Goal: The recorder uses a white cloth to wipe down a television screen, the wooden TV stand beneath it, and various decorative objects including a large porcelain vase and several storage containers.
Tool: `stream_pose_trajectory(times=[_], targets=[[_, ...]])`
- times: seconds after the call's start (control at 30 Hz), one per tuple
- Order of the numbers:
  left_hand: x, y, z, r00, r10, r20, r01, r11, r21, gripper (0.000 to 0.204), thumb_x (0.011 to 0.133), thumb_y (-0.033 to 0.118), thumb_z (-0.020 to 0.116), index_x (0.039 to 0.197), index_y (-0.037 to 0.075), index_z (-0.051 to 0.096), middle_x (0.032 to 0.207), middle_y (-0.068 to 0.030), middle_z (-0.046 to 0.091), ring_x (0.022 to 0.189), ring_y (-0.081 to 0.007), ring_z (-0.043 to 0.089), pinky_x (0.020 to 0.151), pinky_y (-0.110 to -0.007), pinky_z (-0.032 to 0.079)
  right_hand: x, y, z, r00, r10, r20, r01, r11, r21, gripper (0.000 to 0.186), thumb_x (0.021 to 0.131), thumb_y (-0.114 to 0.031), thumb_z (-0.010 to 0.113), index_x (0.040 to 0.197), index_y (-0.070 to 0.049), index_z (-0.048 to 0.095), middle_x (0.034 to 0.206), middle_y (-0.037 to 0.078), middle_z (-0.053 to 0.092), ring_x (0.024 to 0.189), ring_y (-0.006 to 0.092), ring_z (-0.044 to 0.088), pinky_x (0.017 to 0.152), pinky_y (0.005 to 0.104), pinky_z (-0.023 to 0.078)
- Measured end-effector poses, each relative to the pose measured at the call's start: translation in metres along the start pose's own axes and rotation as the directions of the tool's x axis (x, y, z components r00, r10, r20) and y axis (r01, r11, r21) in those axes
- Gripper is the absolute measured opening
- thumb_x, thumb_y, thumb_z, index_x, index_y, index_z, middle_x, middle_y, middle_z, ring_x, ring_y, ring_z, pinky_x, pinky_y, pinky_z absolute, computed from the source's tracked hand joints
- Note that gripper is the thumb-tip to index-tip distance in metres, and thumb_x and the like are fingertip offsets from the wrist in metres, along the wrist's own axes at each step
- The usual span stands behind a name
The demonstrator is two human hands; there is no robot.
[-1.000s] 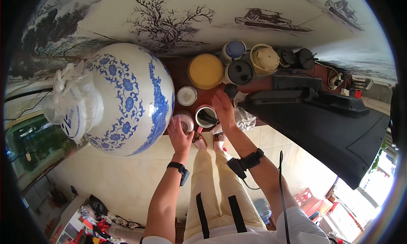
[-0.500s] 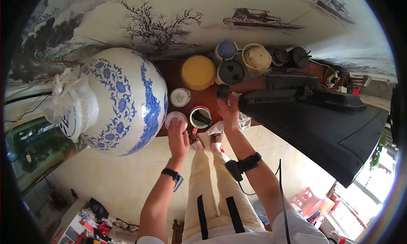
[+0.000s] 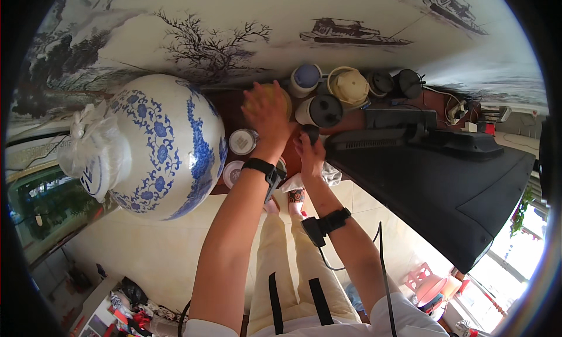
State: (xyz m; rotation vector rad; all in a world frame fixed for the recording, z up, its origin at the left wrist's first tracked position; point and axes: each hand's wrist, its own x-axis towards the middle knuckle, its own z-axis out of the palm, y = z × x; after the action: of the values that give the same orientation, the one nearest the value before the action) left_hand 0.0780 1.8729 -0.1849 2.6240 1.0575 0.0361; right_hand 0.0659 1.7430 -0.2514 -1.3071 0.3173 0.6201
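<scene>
My left hand reaches forward with its fingers spread over the round yellow lid of a container at the back of the red-brown table. My right hand closes its fingers around a small dark cylindrical object beside the black screen. Just left of my left wrist stand a white-lidded jar and, nearer to me, another round jar. My left forearm and wristband mostly hide a mug. A crumpled whitish cloth lies at the table's front edge under my right wrist.
A big blue-and-white porcelain vase fills the left side, its mouth wrapped in plastic. To the right stands a black screen. Several lidded containers line the wall, among them a blue-topped one, a black-topped one and a cream one.
My left hand has left the near round jar and moved forward and right onto the yellow lid. My right hand still holds the small dark object in nearly the same place.
</scene>
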Motion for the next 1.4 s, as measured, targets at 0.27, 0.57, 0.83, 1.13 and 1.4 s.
stream_pose_trajectory(times=[0.27, 0.57, 0.83, 1.13, 1.4], targets=[[0.012, 0.005, 0.001, 0.987, -0.107, 0.118, 0.106, 0.994, 0.008, 0.106, 0.057, 0.032, 0.082, 0.144, 0.019, 0.023, 0.146, -0.0237, 0.015, 0.132, -0.0517, 0.015, 0.097, -0.068, 0.026, 0.022, 0.012, -0.011, 0.998, -0.057, 0.039, 0.062, 0.991, -0.121, 0.026, 0.088, -0.022, 0.062, 0.108, -0.007, 0.056, 0.102, 0.003, 0.061, 0.088, 0.0126, 0.061, 0.078, 0.0259, 0.046], [0.015, -0.001, -0.012, 0.958, -0.101, 0.267, 0.108, 0.994, -0.009, 0.109, 0.054, 0.030, 0.085, 0.143, 0.020, 0.023, 0.148, -0.0193, 0.016, 0.134, -0.0482, 0.015, 0.100, -0.065, 0.026, 0.021, 0.021, -0.007, 0.985, -0.153, 0.083, 0.169, 0.956, -0.240, 0.020, 0.089, -0.017, 0.060, 0.103, -0.003, 0.056, 0.094, 0.002, 0.059, 0.084, 0.0096, 0.058, 0.071, 0.0219, 0.046], [0.025, -0.005, -0.020, 0.938, -0.089, 0.336, 0.097, 0.995, -0.005, 0.114, 0.050, 0.039, 0.085, 0.143, 0.019, 0.023, 0.148, -0.0194, 0.017, 0.131, -0.0504, 0.019, 0.096, -0.064, 0.033, 0.012, 0.035, -0.020, 0.986, -0.169, -0.012, 0.167, 0.981, -0.096, 0.042, 0.085, -0.019, 0.065, 0.120, -0.007, 0.046, 0.096, 0.002, 0.056, 0.080, 0.0076, 0.055, 0.065, 0.0207, 0.045], [0.083, -0.055, -0.060, 0.727, 0.134, 0.673, 0.376, 0.743, -0.554, 0.105, 0.050, 0.024, 0.081, 0.140, -0.002, 0.031, 0.128, -0.0146, 0.048, 0.118, -0.0196, 0.045, 0.097, -0.025, 0.034, 0.002, 0.045, -0.031, 0.997, 0.047, -0.053, -0.054, 0.989, -0.137, 0.030, 0.085, -0.013, 0.063, 0.112, -0.007, 0.050, 0.088, -0.002, 0.055, 0.074, 0.0059, 0.050, 0.058, 0.0197, 0.042], [0.090, -0.069, -0.058, 0.697, 0.132, 0.705, 0.517, 0.589, -0.621, 0.099, 0.054, 0.015, 0.078, 0.141, 0.005, 0.032, 0.128, -0.0119, 0.047, 0.116, -0.0191, 0.045, 0.095, -0.025, 0.034, -0.024, 0.039, -0.013, 0.996, -0.049, 0.081, 0.062, 0.985, -0.161, 0.031, 0.088, -0.009, 0.057, 0.116, 0.002, 0.053, 0.105, 0.008, 0.061, 0.094, 0.0142, 0.058, 0.082, 0.0255, 0.045]])
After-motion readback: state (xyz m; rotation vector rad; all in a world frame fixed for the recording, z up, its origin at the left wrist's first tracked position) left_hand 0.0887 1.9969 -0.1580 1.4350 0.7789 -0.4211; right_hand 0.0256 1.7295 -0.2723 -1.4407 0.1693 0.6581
